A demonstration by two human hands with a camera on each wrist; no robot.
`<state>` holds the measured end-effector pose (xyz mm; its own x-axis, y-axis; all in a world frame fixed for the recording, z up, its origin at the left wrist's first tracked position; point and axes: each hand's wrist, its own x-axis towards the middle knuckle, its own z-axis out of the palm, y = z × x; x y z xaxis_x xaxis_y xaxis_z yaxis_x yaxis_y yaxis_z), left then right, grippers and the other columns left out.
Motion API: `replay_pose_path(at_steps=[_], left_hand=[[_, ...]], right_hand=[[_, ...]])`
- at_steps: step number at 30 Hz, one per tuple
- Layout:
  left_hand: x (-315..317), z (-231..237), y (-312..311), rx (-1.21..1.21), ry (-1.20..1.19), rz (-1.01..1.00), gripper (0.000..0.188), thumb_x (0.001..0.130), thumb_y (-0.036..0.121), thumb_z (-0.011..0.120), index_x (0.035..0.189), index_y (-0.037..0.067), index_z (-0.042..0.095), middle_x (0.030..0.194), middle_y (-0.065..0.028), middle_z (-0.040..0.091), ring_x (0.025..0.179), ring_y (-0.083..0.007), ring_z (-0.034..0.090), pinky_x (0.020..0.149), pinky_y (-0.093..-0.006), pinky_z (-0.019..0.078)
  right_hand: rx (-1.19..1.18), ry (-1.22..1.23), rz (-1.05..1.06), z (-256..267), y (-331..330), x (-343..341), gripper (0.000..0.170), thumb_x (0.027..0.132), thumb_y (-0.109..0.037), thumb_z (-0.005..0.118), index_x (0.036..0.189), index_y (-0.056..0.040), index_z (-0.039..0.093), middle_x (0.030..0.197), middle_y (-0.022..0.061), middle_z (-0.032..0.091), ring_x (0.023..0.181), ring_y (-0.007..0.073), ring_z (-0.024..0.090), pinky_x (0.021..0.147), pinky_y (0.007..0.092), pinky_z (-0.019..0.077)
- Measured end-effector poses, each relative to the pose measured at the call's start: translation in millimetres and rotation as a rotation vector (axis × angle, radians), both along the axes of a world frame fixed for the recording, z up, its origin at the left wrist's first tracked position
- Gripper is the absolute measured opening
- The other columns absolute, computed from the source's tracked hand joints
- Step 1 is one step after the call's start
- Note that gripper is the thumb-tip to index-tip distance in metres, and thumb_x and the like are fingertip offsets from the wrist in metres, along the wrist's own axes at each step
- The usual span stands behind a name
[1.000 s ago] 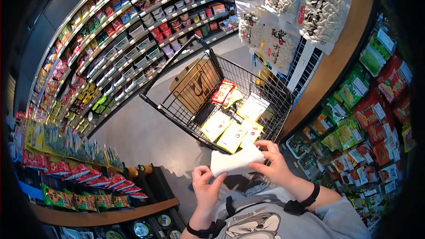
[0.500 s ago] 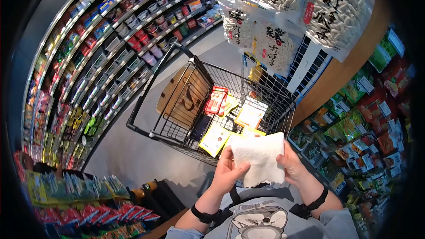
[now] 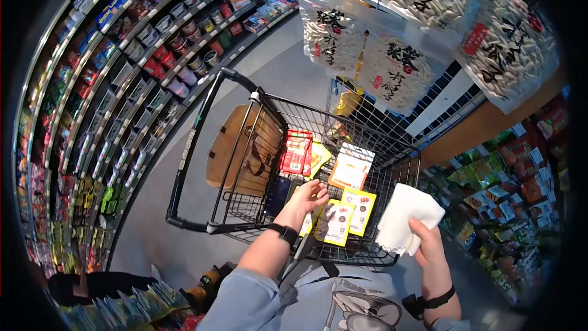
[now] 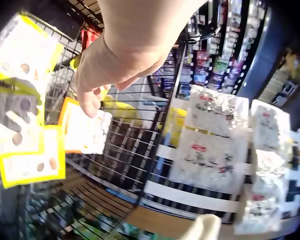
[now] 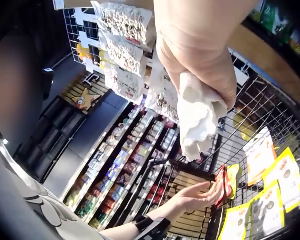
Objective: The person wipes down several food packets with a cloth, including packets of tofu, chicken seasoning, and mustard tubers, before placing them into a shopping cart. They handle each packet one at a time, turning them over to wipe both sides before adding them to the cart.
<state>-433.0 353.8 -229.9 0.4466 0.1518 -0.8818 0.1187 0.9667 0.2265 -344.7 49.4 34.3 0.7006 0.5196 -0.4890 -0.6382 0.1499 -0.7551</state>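
A folded white cloth (image 3: pixel 409 219) is pinched by my right hand (image 3: pixel 430 246) beside the cart's near right corner; in the right wrist view the cloth (image 5: pixel 196 117) hangs down from that hand (image 5: pixel 202 60). My left hand (image 3: pixel 304 201) reaches over the cart basket, fingers loosely bent, holding nothing. Below and beside it lie yellow-edged packets (image 3: pixel 335 222), an orange-edged white packet (image 3: pixel 351 167) and red packets (image 3: pixel 296 152). In the left wrist view the left hand (image 4: pixel 107 67) is above the orange-edged packet (image 4: pixel 85 127); whether it touches any packet I cannot tell.
The black wire cart (image 3: pixel 343 124) has a brown panel (image 3: pixel 242 147) at its handle end. Bags of white seeds (image 3: pixel 401 73) hang from a rack at the upper right. Stocked shelves (image 3: pixel 131 79) curve along the left, and packaged goods (image 3: pixel 508 190) fill the right side.
My left hand has let go of the white cloth and moved left over the cart. The right hand has carried the cloth to the right. The cart appears larger and lower in view.
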Motion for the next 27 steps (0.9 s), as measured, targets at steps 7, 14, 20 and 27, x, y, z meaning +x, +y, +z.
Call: replay_pose_path(at_steps=[7,14,20,27], left_hand=[[48.2,-97.8,18.1,-0.154,0.114,0.362,0.028,0.097,0.028,0.045,0.105,0.002,0.052,0.089,-0.0073,0.061,0.082,-0.0234,0.061,0.078,-0.0418,0.0524],[57.3,-96.4,10.5,-0.219,-0.026,0.618,0.026,0.095,0.028,0.049,0.082,0.006,0.055,0.069,-0.0033,0.058,0.065,-0.016,0.057,0.068,-0.0324,0.0525],[56.8,-23.0,-19.4,-0.092,0.079,0.479,0.013,0.088,0.019,0.055,0.08,0.01,0.051,0.069,-0.0015,0.049,0.058,-0.0129,0.048,0.057,-0.026,0.0481],[8.3,130.3,-66.7,0.495,-0.298,-0.039,0.011,0.075,0.007,0.05,0.083,0.009,0.056,0.084,-0.002,0.058,0.077,-0.013,0.054,0.069,-0.0293,0.0434]], right_hand=[[-0.272,-0.116,-0.235,5.8,-38.6,-19.9,0.051,0.083,-0.008,0.06,0.13,-0.0014,0.043,0.122,0.0109,0.056,0.113,0.0244,0.054,0.096,0.0358,0.0426],[-0.303,-0.038,-0.301,4.3,-45.3,-21.5,0.054,0.083,-0.005,0.059,0.133,-0.0001,0.039,0.126,0.0127,0.052,0.115,0.0244,0.051,0.098,0.0351,0.039],[-0.223,-0.078,-0.2,-5.0,-39.7,-6.3,0.051,0.086,-0.006,0.057,0.133,0.0011,0.038,0.127,0.0134,0.051,0.116,0.0246,0.051,0.099,0.0353,0.0397],[-0.244,-0.278,-0.105,-4.5,-36.2,17.2,0.041,0.092,-0.01,0.052,0.129,0.0031,0.043,0.126,0.0131,0.052,0.115,0.0214,0.051,0.098,0.0332,0.0391]])
